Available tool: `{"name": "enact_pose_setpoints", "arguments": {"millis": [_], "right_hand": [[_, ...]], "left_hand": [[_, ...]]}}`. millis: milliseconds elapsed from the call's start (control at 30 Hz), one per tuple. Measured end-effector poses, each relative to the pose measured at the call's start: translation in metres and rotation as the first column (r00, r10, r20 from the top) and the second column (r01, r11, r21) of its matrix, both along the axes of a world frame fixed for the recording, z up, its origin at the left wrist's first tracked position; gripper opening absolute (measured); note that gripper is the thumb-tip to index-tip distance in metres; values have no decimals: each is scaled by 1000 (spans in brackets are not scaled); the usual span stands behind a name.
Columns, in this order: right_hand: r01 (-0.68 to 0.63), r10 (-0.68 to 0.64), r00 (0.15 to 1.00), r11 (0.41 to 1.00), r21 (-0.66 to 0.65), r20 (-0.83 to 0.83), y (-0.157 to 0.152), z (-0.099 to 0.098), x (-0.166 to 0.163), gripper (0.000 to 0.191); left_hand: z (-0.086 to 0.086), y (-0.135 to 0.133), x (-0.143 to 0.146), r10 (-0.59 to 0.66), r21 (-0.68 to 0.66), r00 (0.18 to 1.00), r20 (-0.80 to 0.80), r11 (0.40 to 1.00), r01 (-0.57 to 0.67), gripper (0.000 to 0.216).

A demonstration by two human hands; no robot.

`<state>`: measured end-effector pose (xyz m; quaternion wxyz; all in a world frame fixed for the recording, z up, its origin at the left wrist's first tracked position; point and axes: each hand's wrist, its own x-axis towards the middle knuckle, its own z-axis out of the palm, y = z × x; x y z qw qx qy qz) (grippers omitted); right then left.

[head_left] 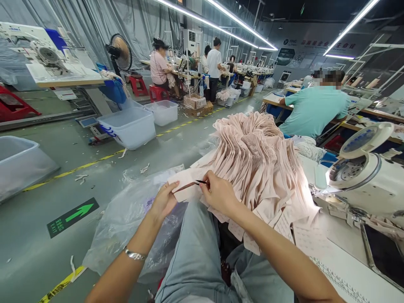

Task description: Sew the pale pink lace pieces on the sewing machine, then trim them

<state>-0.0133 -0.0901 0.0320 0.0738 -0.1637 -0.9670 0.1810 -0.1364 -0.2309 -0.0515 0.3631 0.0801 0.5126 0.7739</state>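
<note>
My left hand (166, 199) pinches the left end of a pale pink fabric piece (186, 195) above my lap. A darker slit or fold runs along the middle of this piece. At its right end, my right hand (218, 194) is closed around a small dark pointed tool (202, 182). The tool's tip lies at the slit; whether it is snips or tweezers is hidden by my fingers. Just beyond my right hand, a large stack of pale pink garment pieces (252, 155) is heaped on the white sewing table (353, 269), its lower ends hanging over the near edge.
A sewing machine (362, 176) and a dark-screened phone (383, 252) are on the right of the table. Clear plastic sheeting (126, 223) lies left of my legs. Plastic bins (129, 126) stand on the floor. A person in a green shirt (315, 109) sits ahead right.
</note>
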Motion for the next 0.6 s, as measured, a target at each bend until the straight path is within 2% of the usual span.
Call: {"name": "enact_pose_setpoints", "arguments": {"millis": [133,267,400,467,533,600], "right_hand": [[14,-21,998,994,106,67,-11,2,3,22],[-2,-21,990,986,168,138,-13,0,-3,23],[-9,-18,990,982,189,143,-6,-5,-5,21],[11,-37,990,982,187,136,-1,-5,-3,21],[38,-62,989,985,170,137,2,-3,1,21],[56,-75,989,988,141,130,4,-1,5,20]], "left_hand": [[12,6,9,-1,203,984,178,979,-36,54],[17,8,17,4,233,975,222,971,-57,54],[6,8,24,-54,261,979,195,965,1,52],[-5,8,27,-84,210,990,110,976,60,58],[-19,6,29,-81,56,997,12,995,80,63],[-29,5,28,-43,-83,998,-39,996,39,65]]}}
